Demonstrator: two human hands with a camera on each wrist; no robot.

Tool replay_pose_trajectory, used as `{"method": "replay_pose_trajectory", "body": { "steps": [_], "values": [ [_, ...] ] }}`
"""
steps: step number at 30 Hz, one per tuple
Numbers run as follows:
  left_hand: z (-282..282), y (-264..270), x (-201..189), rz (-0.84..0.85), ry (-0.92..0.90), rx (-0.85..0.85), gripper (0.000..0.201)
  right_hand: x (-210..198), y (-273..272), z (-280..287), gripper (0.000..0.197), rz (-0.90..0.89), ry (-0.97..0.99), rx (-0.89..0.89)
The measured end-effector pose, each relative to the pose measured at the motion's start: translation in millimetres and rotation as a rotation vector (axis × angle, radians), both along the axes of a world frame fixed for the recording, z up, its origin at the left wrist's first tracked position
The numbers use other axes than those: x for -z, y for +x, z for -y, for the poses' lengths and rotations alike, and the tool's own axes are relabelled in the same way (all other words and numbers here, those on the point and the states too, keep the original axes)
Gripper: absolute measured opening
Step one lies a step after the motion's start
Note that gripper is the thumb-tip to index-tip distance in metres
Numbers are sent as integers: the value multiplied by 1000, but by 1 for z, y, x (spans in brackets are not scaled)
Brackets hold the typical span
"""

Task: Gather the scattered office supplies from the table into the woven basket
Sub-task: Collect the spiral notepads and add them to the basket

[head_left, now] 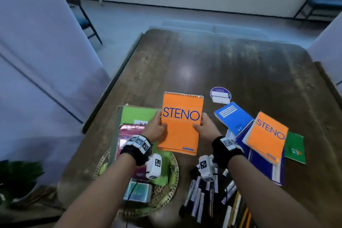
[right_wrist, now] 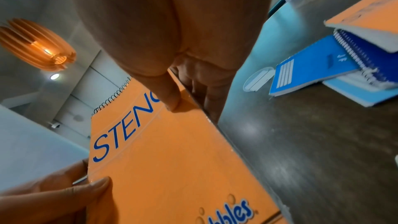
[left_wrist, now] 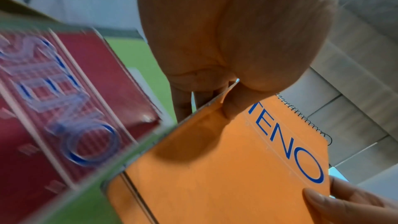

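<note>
An orange spiral STENO notepad (head_left: 180, 124) is held in the air between both hands, above the table and partly over the woven basket (head_left: 164, 198). My left hand (head_left: 157, 126) pinches its left edge, thumb on the cover (left_wrist: 232, 106). My right hand (head_left: 203, 126) pinches its right edge the same way (right_wrist: 170, 98). The basket at the near left holds a green notebook (head_left: 138, 114), a shiny red STENO pad (left_wrist: 64, 100) and a small pack of cards (head_left: 137, 191).
To the right lies a pile with a second orange STENO pad (head_left: 266, 137), blue notebooks (head_left: 233, 116) and a green book (head_left: 295, 148). A round purple-edged item (head_left: 220, 94) sits behind. Several pens and markers (head_left: 209, 196) lie near the front edge. The dark wooden table (head_left: 222, 61) stretches beyond.
</note>
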State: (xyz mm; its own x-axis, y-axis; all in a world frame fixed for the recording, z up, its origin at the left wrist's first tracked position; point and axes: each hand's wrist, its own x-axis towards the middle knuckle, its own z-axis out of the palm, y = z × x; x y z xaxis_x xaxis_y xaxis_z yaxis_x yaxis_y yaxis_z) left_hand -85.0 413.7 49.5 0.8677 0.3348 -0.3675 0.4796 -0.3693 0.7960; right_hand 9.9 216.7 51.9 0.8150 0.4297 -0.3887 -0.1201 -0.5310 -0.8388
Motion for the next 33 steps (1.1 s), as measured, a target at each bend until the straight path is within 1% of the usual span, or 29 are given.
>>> {"method": "replay_pose_trajectory", "body": {
  "steps": [2,5,8,11,14,16,20,22,24,27,30,33],
  "values": [
    [-22,-25,1,-25,-7,-33,28,3,-18,-25,24,4,-3,-27],
    [-52,-54,3,-49,30,-49,33,8,-44,-57,29,-31,27,-44],
    [-78,-78,6,-73,99,-54,37,18,-70,-85,25,-93,30,-61],
    [-99,-100,15,-146,108,-75,33,39,-89,-106,23,-130,-27,-102],
    [-113,-120,29,-193,86,-103,30,60,-105,-120,24,-116,-104,-160],
    [-119,-129,38,-210,118,-124,28,68,-113,-127,25,-87,-165,-189],
    [-119,-135,51,-214,293,-153,26,89,-120,-133,29,-21,-263,-208],
    [-116,-133,55,-221,373,-164,24,92,-122,-137,28,-3,-305,-201],
    [-115,-129,63,-218,387,-175,23,85,-124,-138,23,1,-340,-192],
    [-114,-125,72,-200,391,-179,31,75,-122,-138,20,-5,-352,-148],
    [-117,-122,79,-156,401,-188,35,79,-120,-138,22,3,-352,-115],
    [-120,-124,85,-183,420,-171,30,84,-122,-141,19,-12,-380,-129]
  ]
}}
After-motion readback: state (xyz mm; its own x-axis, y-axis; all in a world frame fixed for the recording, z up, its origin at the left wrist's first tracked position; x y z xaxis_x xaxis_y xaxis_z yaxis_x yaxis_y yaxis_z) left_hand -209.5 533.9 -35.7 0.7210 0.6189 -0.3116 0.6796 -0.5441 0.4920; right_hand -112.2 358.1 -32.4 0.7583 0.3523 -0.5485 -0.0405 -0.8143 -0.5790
